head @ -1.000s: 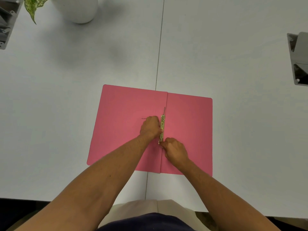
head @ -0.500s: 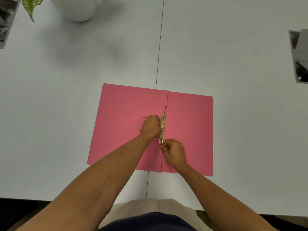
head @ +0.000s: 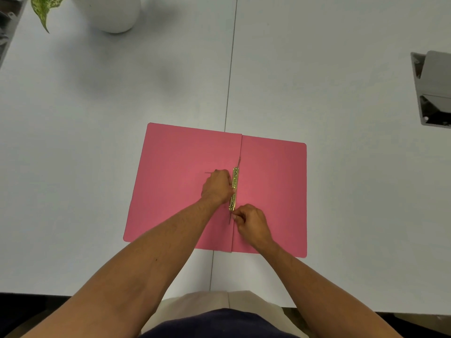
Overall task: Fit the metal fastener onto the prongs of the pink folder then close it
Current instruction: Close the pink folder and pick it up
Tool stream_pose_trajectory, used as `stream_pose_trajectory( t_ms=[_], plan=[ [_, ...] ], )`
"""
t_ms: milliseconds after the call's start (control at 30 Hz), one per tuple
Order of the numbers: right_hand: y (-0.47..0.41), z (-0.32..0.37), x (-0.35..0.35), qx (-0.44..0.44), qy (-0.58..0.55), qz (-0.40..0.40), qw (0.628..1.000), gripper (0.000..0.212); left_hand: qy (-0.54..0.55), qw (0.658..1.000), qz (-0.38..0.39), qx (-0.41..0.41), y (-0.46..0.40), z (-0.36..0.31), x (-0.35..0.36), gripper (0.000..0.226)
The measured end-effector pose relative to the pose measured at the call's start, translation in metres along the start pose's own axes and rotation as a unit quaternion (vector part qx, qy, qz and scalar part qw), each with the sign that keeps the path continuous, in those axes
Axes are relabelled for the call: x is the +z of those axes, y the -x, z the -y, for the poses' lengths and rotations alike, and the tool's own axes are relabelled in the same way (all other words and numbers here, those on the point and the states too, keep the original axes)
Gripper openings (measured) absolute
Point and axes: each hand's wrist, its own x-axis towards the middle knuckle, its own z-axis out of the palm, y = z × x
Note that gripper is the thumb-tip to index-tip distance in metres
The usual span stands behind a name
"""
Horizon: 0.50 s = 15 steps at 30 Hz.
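The pink folder (head: 175, 181) lies open and flat on the white table, its spine running up the middle. A gold metal fastener (head: 234, 189) lies along the spine. A thin prong sticks up past its far end, and another shows by its near end. My left hand (head: 217, 185) presses the fastener's left side near its middle, fingers curled. My right hand (head: 251, 222) is closed at the fastener's near end, fingertips pinched at the lower prong.
A white vase (head: 112, 13) and a green leaf (head: 45, 8) stand at the far left. A grey metal bracket (head: 434, 91) sits at the right edge, another grey part (head: 7, 25) at the far left. A table seam (head: 230, 69) runs toward the folder.
Both hands stay at the fastener. My right hand has shifted slightly along the spine at the fastener's near end; the folder has not moved.
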Motion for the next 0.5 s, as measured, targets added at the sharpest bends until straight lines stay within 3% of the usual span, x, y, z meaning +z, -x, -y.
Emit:
stream_pose_trajectory(
  t_ms=[200,333,500],
  plan=[
    [0.001,0.0,-0.003,-0.087,0.072,-0.036,0.993,0.035,0.063,0.994,-0.006,0.085,0.006,0.018,0.001,0.007],
    [-0.001,-0.006,-0.005,-0.099,0.183,0.007,0.978,0.066,0.084,0.986,-0.019,0.142,0.018,0.032,-0.002,0.016],
    [-0.003,-0.001,-0.005,-0.085,0.23,0.049,0.968,0.082,0.033,0.978,-0.175,0.105,0.029,0.063,-0.024,0.027]
  ],
)
